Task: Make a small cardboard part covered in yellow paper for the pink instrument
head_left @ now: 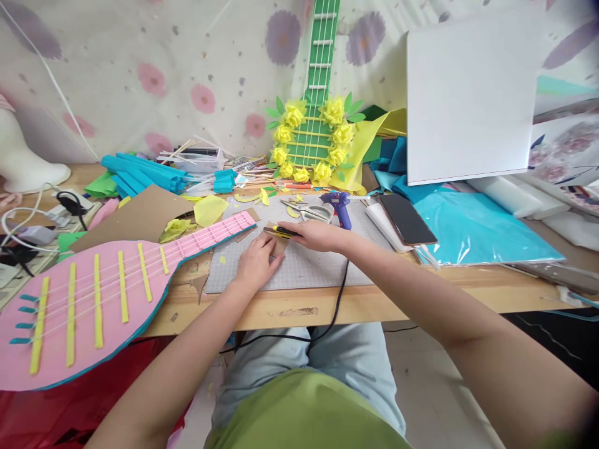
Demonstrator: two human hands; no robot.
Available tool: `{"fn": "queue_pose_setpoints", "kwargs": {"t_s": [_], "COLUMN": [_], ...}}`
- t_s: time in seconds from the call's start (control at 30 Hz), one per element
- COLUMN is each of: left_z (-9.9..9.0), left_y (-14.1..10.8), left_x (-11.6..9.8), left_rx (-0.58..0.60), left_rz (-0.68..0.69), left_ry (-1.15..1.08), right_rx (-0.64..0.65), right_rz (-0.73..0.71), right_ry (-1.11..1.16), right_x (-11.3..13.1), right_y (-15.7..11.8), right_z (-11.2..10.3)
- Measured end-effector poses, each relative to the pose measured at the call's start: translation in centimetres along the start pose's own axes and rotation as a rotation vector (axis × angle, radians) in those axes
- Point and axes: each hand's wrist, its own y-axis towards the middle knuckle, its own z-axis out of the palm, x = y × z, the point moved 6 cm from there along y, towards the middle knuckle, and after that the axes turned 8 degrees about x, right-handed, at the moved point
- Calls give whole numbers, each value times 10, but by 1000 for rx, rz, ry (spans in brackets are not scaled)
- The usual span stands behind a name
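Observation:
My right hand (311, 236) is closed around a yellow and black utility knife (282, 231), its tip over a small piece of brown cardboard (279, 244). Beside it, my left hand (256, 262) presses on that cardboard, fingers spread over its left part. Both hands rest on a grey cutting mat (229, 274). Scissors (316, 212) with pale handles and a purple glue gun (340, 209) lie just behind my right hand. A pink paper guitar (110, 280) with yellow strips lies to the left, its neck end reaching over the mat.
A green guitar (319, 81) with yellow flowers stands at the back. A phone (408, 218), blue plastic-wrapped sheets (486, 231) and a white board (470, 100) are on the right. Blue paper rolls (145, 174) lie back left. A black cable (344, 287) hangs over the table edge.

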Motion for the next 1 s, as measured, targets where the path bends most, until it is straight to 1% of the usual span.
{"fn": "queue_pose_setpoints", "kwargs": {"t_s": [0.13,0.33,0.57,1.0], "left_z": [-2,-2,-1,-1], "left_y": [0,0,0,0], "left_x": [1,1,2,2], "left_rx": [-11,-18,0,-9], "left_rz": [9,10,6,-6], "left_ry": [-8,-19,-25,-42], "right_rx": [23,48,34,18], "right_rz": [-38,-46,-58,-75], "right_ry": [-42,-73,-53,-39], "right_x": [2,3,3,7], "right_y": [7,6,9,6], "right_z": [-4,-6,-3,-5]}}
